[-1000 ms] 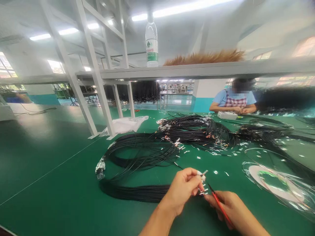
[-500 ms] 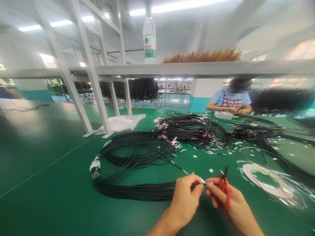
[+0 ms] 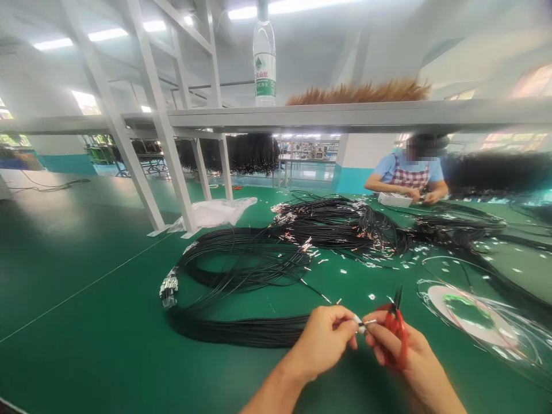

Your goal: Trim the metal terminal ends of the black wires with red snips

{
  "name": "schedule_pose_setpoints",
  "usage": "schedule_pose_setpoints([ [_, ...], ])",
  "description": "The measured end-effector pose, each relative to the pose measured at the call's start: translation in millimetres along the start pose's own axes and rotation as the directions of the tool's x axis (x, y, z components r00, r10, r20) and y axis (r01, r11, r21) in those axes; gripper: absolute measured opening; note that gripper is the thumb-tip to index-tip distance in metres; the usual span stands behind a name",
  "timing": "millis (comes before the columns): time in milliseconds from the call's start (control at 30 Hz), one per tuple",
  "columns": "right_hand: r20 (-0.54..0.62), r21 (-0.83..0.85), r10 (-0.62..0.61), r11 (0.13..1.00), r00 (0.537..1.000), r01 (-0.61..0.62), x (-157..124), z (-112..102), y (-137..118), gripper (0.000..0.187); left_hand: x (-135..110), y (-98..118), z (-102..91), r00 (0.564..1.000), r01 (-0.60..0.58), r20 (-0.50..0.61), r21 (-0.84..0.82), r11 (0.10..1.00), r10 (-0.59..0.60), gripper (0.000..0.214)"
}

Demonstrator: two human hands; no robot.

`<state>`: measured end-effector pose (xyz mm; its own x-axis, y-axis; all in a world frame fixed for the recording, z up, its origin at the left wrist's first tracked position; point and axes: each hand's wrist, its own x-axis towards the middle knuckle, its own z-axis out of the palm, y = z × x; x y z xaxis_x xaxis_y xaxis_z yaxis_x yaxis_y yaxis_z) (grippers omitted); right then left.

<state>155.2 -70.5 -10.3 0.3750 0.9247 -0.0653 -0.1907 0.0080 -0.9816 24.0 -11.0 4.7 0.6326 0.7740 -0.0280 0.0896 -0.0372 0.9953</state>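
Above the green table, my left hand (image 3: 325, 339) is closed in a pinch on the end of a thin black cable (image 3: 361, 324) that carries a small white piece. Red-handled scissors (image 3: 397, 330) are tucked in my right hand (image 3: 414, 356), blades pointing up. Its thumb and index finger close at the same cable end, a pale tip showing between them. To the left, a looped bundle of black cables (image 3: 241, 333) runs in under my left hand. Silvery wrapped ends (image 3: 169, 289) show at that bundle's far left bend.
More black cables (image 3: 328, 221) lie heaped ahead among white scraps. A white spool (image 3: 435, 299) with loose strands rests at right. White shelf posts (image 3: 183, 201) stand beside a clear plastic bag (image 3: 219, 211). Across the table a person (image 3: 409, 172) works by a white box (image 3: 394, 199).
The view has shifted slightly. My hands stay close together on the cable end, and more of its pale tip shows by my right fingers.
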Motion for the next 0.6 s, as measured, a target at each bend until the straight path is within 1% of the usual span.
schedule_pose_setpoints([
  [33, 0.014, -0.011, -0.007, 1.000, 1.000, 0.007, 1.4, -1.3, 1.4, 0.029, 0.4, 0.3, -1.8, 0.998, 0.038, 0.044, -0.021, 0.999, -0.037, 0.018],
  [67, 0.023, -0.016, -0.006, 1.000, 1.000, 0.007, 3.1, -2.8, 2.8, 0.030, 0.8, 0.3, -2.9, 0.997, 0.052, 0.062, -0.034, 0.998, -0.050, 0.017],
  [100, 0.020, -0.017, 0.005, 1.000, 1.000, -0.004, 4.9, -4.6, 4.1, 0.033, 1.1, -0.2, -3.1, 0.998, 0.042, 0.051, -0.038, 0.998, -0.040, 0.016],
  [200, -0.042, -0.003, 0.060, 0.998, 0.997, -0.060, 9.4, -10.1, 4.8, 0.044, 1.1, -2.7, 0.3, 0.993, -0.085, -0.075, 0.023, 0.996, 0.086, 0.011],
  [267, -0.062, 0.015, 0.098, 0.995, 0.993, -0.097, 9.7, -12.2, 2.0, 0.045, 0.6, -4.6, 4.1, 0.968, -0.168, -0.164, 0.153, 0.974, 0.193, 0.012],
  [333, -0.044, 0.037, 0.134, 0.991, 0.990, -0.132, 8.0, -12.2, -1.9, 0.044, 0.3, -6.7, 7.3, 0.925, -0.238, -0.209, 0.331, 0.913, 0.317, 0.015],
  [400, -0.010, 0.038, 0.169, 0.985, 0.986, -0.168, 5.7, -10.9, -4.5, 0.043, 0.3, -9.4, 9.3, 0.883, -0.283, -0.201, 0.493, 0.823, 0.424, 0.017],
  [433, 0.009, 0.025, 0.179, 0.983, 0.984, -0.179, 4.9, -10.1, -5.0, 0.043, 0.5, -10.7, 9.8, 0.869, -0.295, -0.184, 0.553, 0.779, 0.459, 0.018],
  [500, 0.041, -0.018, 0.177, 0.984, 0.983, -0.176, 4.0, -8.8, -4.5, 0.043, 0.6, -12.8, 10.0, 0.856, -0.301, -0.151, 0.632, 0.714, 0.494, 0.020],
  [533, 0.055, -0.040, 0.168, 0.985, 0.984, -0.166, 3.8, -8.3, -3.7, 0.043, 0.5, -13.1, 9.9, 0.856, -0.297, -0.140, 0.653, 0.696, 0.497, 0.021],
  [600, 0.072, -0.062, 0.147, 0.988, 0.987, -0.143, 3.4, -6.9, -1.9, 0.042, 0.0, -12.2, 9.4, 0.862, -0.289, -0.141, 0.653, 0.700, 0.487, 0.021],
])
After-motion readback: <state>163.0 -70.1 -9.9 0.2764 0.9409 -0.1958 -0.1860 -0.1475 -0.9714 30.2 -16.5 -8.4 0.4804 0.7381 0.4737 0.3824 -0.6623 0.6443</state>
